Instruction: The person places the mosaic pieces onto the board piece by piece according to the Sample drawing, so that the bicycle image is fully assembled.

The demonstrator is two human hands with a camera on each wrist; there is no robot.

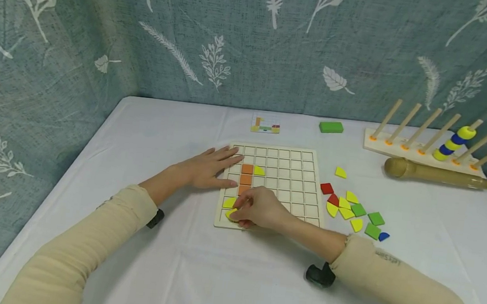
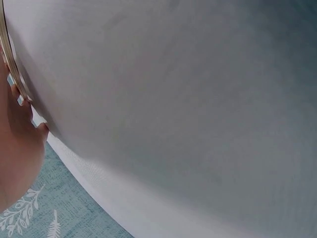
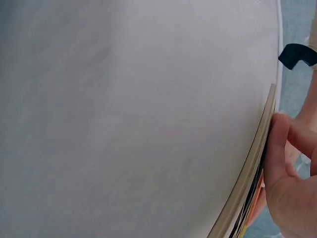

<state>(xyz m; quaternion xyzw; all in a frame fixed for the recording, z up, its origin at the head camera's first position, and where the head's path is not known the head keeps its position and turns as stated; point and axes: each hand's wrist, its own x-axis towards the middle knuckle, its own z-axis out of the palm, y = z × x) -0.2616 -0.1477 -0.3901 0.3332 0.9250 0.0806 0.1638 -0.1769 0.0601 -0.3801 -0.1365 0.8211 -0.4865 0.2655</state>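
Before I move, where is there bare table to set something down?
Bare cloth lies between the forearms, nearer than the grid board; between the pattern card and green block; and left of that card, beyond the left hand. Crowded: right of the board, by loose tiles and, beyond, the peg rack; also the board's near-left part, at the right hand.

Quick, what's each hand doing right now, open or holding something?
Left hand: open, resting on the left edge of the board.
Right hand: closed, pinching a yellow piece.
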